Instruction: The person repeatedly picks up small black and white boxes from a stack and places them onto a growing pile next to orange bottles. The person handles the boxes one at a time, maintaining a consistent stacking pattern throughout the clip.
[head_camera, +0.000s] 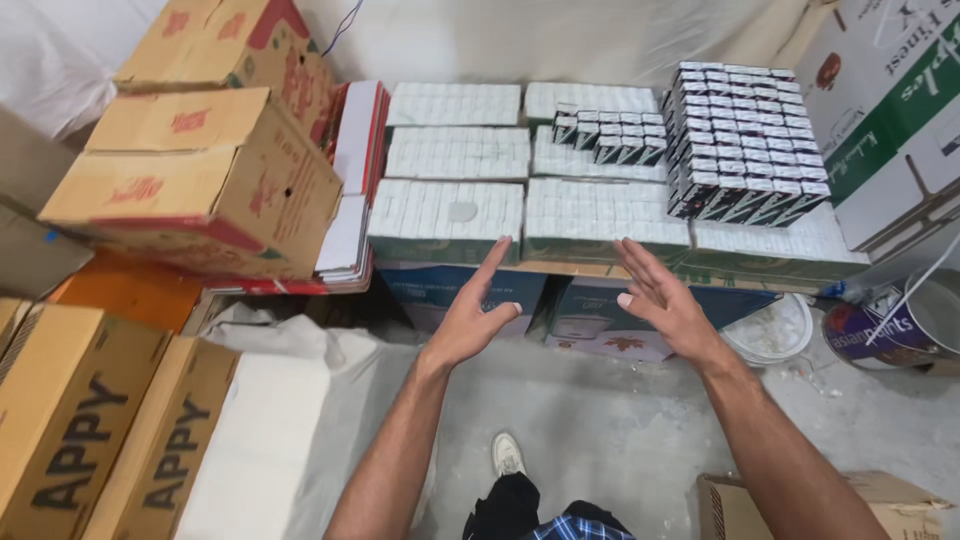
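Storeroom floor below, left hand and right hand, fingers spread and empty, near front packs; best gripped squarely by both sides.

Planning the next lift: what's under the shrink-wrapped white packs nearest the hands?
The white packs rest on blue cartons, only their front faces visible. Anything further back beneath is hidden.

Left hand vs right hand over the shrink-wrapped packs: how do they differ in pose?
The left hand stands edge-on, thumb side up, fingers together pointing at the front-left wrapped pack; the right hand is turned with fingers spread, reaching toward the front-middle wrapped pack. The left hand's fingertips reach that pack's front edge in the picture; the right hand's sit slightly lower. Both are open, empty and held in the air.
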